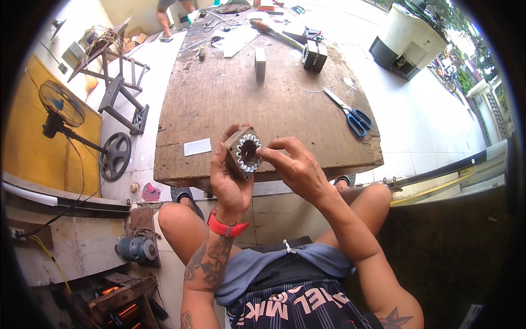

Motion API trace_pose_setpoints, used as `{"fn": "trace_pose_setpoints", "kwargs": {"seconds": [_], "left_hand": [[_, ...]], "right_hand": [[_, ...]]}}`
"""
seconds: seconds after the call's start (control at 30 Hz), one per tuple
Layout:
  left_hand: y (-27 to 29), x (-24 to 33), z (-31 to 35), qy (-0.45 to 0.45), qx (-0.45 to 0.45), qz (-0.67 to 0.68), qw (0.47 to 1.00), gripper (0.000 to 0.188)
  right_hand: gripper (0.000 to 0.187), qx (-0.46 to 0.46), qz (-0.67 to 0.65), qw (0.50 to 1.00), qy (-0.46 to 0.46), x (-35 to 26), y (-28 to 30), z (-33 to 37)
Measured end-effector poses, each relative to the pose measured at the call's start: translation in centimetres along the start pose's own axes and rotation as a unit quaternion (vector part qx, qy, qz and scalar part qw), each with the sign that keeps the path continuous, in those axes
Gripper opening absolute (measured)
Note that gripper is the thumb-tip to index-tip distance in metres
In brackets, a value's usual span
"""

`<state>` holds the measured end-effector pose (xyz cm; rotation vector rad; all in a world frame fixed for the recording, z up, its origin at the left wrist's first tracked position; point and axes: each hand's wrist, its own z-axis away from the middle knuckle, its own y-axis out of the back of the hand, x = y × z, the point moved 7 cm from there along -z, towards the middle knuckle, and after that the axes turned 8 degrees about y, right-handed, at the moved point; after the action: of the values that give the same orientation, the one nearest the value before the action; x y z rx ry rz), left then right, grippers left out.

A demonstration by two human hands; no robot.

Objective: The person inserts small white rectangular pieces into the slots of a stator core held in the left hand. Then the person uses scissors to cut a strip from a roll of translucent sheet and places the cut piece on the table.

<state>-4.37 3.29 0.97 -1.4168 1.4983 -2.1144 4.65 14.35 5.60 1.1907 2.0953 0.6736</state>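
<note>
My left hand (231, 183), a red watch on its wrist, is wrapped round a motor stator core (237, 143) and holds it above the table's near edge. The stator is a squarish block with a round bore, and white slot liners stand in a ring round the opening. At the right side of that ring, my right hand (298, 167) has thumb and forefinger pinched together; whatever lies between the fingertips is too small to make out. A white strip of sheet (197, 147) lies on the table just left of the stator.
On the wooden table (203, 109) lie blue-handled scissors (356, 120) at right, an upright pale block (259, 64), another stator (314, 56), a mallet (274, 32) and a screwdriver (201, 53). A fan (61, 104) stands at left. Another person's leg (164, 22) shows far back.
</note>
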Motion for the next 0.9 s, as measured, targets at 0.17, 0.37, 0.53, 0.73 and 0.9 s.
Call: {"fn": "trace_pose_setpoints", "kwargs": {"seconds": [0.17,0.37,0.53,0.73,0.9], "left_hand": [[-0.1,-0.1,0.0,-0.004,0.006,0.014,1.0,0.055],[0.8,0.0,-0.2,0.025,0.028,0.102,0.994,0.056],[2.0,0.1,-0.6,0.037,0.044,0.129,0.99,0.058],[0.8,-0.2,-0.7,0.07,-0.052,0.091,0.992,0.057],[-1.1,-0.3,-1.2,0.05,-0.093,-0.134,0.985,0.059]], "right_hand": [[0.038,0.028,-0.066,0.994,-0.087,1.1,-1.1,0.7],[0.049,0.076,-0.106,0.99,-0.053,0.6,-1.4,1.2],[0.053,-0.024,-0.087,0.993,-0.069,0.2,-2.2,1.2],[0.045,0.05,-0.152,0.98,-0.121,1.2,0.2,0.8],[0.012,0.103,-0.13,0.977,-0.137,4.2,4.5,2.0]]}}
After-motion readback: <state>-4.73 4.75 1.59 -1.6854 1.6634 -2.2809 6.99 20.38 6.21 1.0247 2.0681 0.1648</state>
